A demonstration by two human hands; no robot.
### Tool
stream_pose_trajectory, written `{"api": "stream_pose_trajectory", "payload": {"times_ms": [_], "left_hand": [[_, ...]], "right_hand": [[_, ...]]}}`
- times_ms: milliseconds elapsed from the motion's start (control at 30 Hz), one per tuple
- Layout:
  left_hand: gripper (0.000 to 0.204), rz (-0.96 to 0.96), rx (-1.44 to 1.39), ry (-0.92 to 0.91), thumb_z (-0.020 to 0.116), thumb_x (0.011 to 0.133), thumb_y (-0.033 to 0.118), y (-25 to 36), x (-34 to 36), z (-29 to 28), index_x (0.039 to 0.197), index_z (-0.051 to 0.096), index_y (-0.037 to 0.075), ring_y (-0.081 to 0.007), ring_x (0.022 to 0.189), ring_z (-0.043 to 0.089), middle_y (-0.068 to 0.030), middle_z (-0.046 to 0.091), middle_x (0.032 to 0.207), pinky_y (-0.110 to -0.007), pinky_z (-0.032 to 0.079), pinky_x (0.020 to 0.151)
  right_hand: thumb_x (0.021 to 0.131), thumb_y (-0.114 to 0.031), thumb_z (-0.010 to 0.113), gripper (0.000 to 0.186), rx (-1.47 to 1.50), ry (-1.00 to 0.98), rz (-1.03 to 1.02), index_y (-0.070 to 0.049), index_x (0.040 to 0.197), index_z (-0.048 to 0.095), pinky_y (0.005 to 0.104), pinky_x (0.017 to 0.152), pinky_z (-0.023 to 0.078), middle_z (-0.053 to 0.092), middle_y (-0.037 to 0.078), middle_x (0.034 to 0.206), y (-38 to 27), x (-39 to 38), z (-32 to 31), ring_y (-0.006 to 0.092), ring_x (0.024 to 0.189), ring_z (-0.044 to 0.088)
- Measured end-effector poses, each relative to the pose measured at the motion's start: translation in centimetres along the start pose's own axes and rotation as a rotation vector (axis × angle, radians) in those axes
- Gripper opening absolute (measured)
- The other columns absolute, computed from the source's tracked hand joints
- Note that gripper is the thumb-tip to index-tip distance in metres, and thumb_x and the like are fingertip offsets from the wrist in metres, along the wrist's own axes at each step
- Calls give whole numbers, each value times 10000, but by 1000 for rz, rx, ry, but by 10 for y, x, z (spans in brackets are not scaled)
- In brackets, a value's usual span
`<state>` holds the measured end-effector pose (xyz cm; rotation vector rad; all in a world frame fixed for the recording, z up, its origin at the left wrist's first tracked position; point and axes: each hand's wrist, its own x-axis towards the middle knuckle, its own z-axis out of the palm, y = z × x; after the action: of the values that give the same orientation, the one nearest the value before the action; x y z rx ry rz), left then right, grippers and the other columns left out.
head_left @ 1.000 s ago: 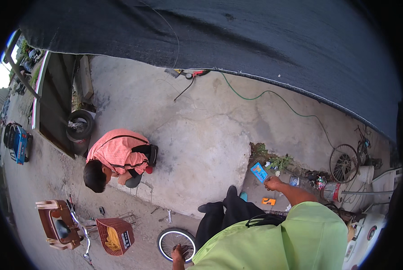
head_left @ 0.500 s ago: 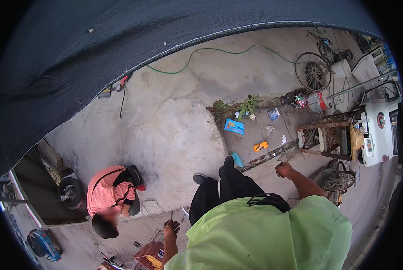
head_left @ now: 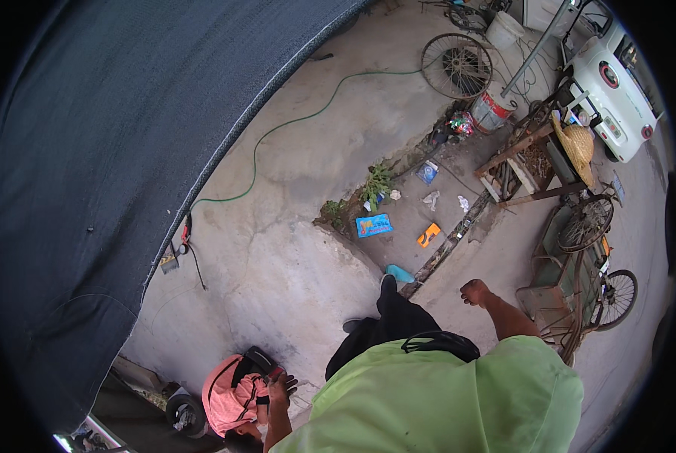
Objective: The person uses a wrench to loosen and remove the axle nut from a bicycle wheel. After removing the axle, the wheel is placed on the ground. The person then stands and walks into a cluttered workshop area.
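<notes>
Light-green cloth fills the lower part of the view: the shirt (head_left: 443, 385) of a person looking down past dark trousers at grey concrete. A blue packet (head_left: 374, 225) and an orange packet (head_left: 428, 235) lie flat on a sunken strip of ground, the orange one to the right of the blue. Both are out of the hands, so any handling of them seems finished or paused; no half-done work shows at the fingers.

The right hand (head_left: 474, 292) hangs at the right, its fingers curled inward; whether they close fully or on something cannot be told. The orange packet lies ahead and to the left of those fingers, well apart, with the blue packet farther off. The left hand (head_left: 280, 389) has its fingers apart, with no held thing clearly visible. It overlaps a crouching co-worker in pink (head_left: 221, 392); contact cannot be judged.
</notes>
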<state>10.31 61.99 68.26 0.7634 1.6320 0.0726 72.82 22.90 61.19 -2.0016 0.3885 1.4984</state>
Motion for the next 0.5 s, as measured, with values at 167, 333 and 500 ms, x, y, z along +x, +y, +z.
{"api": "stream_pose_trajectory", "payload": {"times_ms": [167, 333, 500], "left_hand": [[387, -101, 98, -113, 671, 956, 304, 24, 18, 7, 1256, 597, 71, -283, 881, 734, -137, 726, 1072, -414, 573, 684], [311, 375, 733, -397, 660, 961, 264, 59, 69, 6, 1214, 633, 86, -218, 782, 711, -96, 729, 966, -382, 565, 596], [311, 183, 834, -315, 657, 973, 280, 169, 100, 56, 1222, 635, 95, -244, 819, 720, -105, 737, 1020, -393, 558, 643]], "right_hand": [[904, -95, 556, 256, 244, -37, -99, -128, 679, 439, 308, 417, 255, 473, 20, 611, -14, 8, -9, 129, 475, 423], [917, -85, 490, 278, 369, -18, -84, -153, 665, 393, 315, 420, 228, 377, -3, 597, -2, 1, -21, 130, 472, 355], [920, -119, 478, 200, 530, -131, 13, -138, 721, 464, 332, 436, 278, 365, 14, 640, 69, 32, -34, 164, 528, 389]]}}
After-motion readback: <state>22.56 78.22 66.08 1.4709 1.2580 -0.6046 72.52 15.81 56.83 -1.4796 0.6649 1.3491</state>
